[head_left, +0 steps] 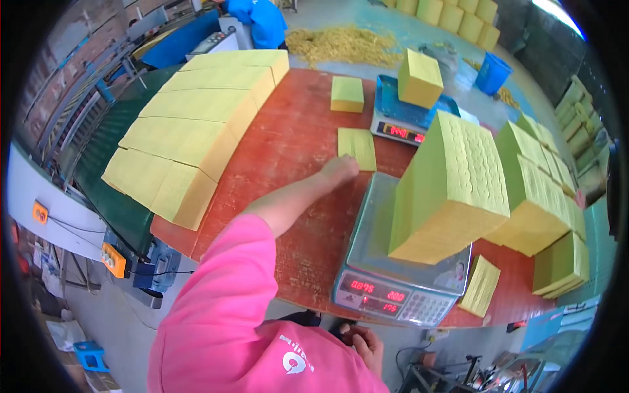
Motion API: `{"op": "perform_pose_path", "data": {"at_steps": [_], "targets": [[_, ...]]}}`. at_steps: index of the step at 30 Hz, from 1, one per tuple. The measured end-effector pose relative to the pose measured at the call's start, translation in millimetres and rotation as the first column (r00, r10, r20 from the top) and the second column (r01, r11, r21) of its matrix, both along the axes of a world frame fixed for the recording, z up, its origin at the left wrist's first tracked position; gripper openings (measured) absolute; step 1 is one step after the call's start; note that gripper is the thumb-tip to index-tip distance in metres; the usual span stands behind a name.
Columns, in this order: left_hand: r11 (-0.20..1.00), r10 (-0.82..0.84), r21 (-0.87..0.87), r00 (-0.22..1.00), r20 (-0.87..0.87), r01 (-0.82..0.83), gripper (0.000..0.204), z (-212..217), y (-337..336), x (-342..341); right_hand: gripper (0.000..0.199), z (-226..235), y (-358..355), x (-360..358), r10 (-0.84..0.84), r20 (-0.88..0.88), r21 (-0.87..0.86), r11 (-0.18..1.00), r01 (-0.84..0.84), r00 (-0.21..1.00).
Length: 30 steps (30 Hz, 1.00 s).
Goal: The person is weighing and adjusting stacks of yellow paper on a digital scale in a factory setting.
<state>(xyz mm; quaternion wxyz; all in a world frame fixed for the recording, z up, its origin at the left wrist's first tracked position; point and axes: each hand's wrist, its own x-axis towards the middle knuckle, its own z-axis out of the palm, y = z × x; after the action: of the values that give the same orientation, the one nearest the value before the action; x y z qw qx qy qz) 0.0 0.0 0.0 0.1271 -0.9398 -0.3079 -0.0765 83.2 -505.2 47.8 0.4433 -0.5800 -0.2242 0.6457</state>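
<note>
My left hand [342, 169] reaches out over the red table, fingers closed at the near left corner of a thin stack of yellow paper [359, 145] that lies flat. My right hand [367, 347] is low by my body, below the table's front edge. Its fingers are curled, and whatever may be in them is hidden. To the right of my left arm stands a counting scale [383, 295] with red lit digits. A tall stack of yellow paper [432, 190] rests on its pan, close to my left hand.
A second scale [386, 108] with a blue tray bears a yellow block [419, 78]. Rows of yellow paper blocks [196, 124] line the table's left side; more stacks [534, 196] stand at right. A small bundle [481, 286] lies beside the near scale. Someone in blue [259, 19] is at the back.
</note>
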Motion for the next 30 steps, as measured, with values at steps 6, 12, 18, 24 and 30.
{"op": "perform_pose_path", "data": {"at_steps": [6, 12, 18, 24, 30], "targets": [[0.995, -0.070, 0.073, 0.996, 0.063, 0.065, 0.006, 39, -27, -7, 0.027, 24, 13, -14, -0.061, 0.077, 0.062, 0.997, 0.056, 0.995], [0.998, -0.027, -0.044, 0.957, 0.290, 0.041, 0.008, 73, -166, -106, 0.032, 21, 5, -10, 0.126, 0.015, -0.010, 0.992, -0.126, 0.992], [0.959, 0.190, -0.260, 0.940, 0.282, -0.116, 0.009, 56, -340, -162, 0.049, -21, 37, -23, 0.158, -0.384, -0.019, 0.984, -0.179, 0.910], [0.898, 0.440, -0.167, 0.812, 0.384, -0.407, 0.048, 66, -366, -161, 0.050, -12, 55, -44, 0.406, -0.398, 0.107, 0.911, -0.397, 0.823], [0.895, 0.444, -0.205, 0.823, 0.353, -0.395, 0.053, 36, -385, -163, 0.049, -40, 25, -42, 0.384, -0.426, 0.000, 0.906, -0.424, 0.819]]}}
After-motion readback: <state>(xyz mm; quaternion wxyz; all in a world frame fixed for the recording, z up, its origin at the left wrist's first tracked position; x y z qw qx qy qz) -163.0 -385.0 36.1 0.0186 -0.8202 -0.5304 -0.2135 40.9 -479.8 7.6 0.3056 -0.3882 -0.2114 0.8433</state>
